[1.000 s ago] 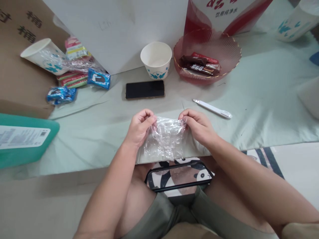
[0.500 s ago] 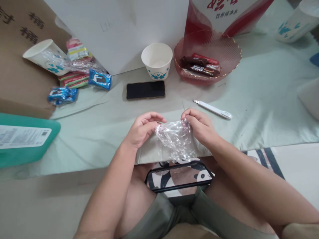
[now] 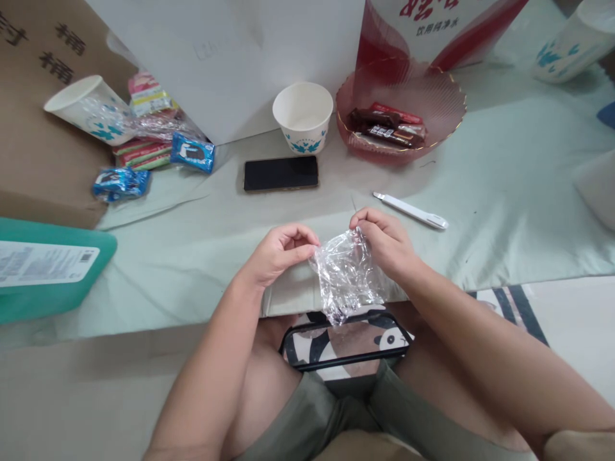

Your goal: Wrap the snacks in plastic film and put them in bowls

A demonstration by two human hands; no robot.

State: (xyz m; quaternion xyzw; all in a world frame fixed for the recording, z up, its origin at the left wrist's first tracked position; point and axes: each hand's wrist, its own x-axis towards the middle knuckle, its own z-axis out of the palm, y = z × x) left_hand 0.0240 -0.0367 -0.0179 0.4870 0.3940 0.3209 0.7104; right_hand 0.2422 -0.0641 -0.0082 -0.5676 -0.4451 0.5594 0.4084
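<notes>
A crinkled clear plastic bag (image 3: 348, 272) hangs between my two hands at the table's front edge. My left hand (image 3: 283, 253) pinches its upper left corner between thumb and fingers. At the upper right corner, my right hand (image 3: 384, 240) grips the plastic with curled fingers. The bag's lower end droops past the tablecloth edge, above my lap. Just beyond my right hand lies a white utility knife (image 3: 410, 211). A black phone (image 3: 281, 173) rests flat farther back, in front of a white paper cup (image 3: 302, 118).
A pink ribbed bowl (image 3: 401, 150) holds several wrapped snacks. At the left are a tilted paper cup (image 3: 89, 109), blue snack packets (image 3: 192, 153), a cardboard box (image 3: 43, 153) and a green container (image 3: 96, 272). White boxes stand behind; the tablecloth (image 3: 182, 237) is pale green.
The bag is spread flatter and shows a clearer rectangular shape. My left thumb and fingers have closed together on its corner and moved slightly right; my right hand has barely moved.
</notes>
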